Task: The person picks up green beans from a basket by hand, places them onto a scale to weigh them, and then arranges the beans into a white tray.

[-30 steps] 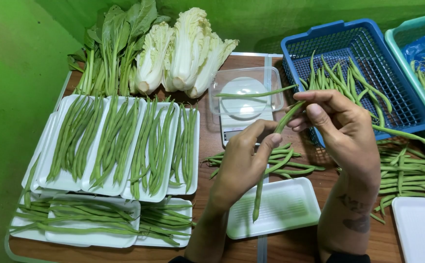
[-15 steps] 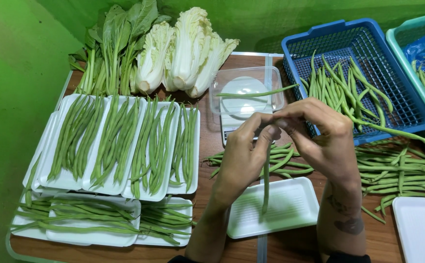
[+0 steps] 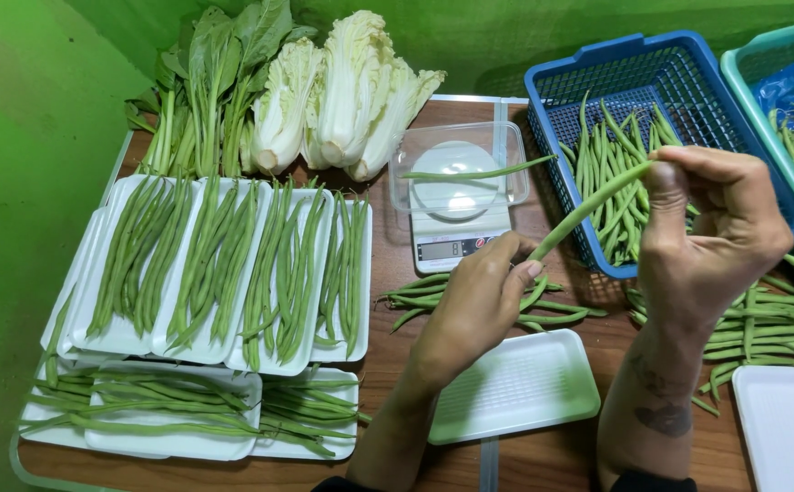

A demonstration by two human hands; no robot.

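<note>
Holding one long green bean point(image 3: 588, 208) between both hands, you keep it slanted above the table point(image 3: 397, 273). Your right hand point(image 3: 711, 232) pinches its upper end between thumb and fingertips; your left hand point(image 3: 479, 296) pinches its lower end, fingers pressed together. The bean hangs in the air between the blue basket point(image 3: 579, 87) and the small digital scale point(image 3: 456, 239).

Counted items: one empty white foam tray point(image 3: 515, 387) lies just below your left hand; a second white tray point(image 3: 793, 424) sits at the right edge. Four filled trays of beans point(image 3: 233, 269) stand in a row at the left, with further filled trays point(image 3: 188, 410) stacked in front; their exact number cannot be told. One clear plastic bowl point(image 3: 456, 169) rests on the scale with a single bean across it. Two baskets hold beans: the blue one and a teal basket point(image 3: 779, 55). Loose beans point(image 3: 752, 323) lie on the table in two heaps. Napa cabbages point(image 3: 351, 91) and leafy greens point(image 3: 206, 82) lie at the back.
</note>
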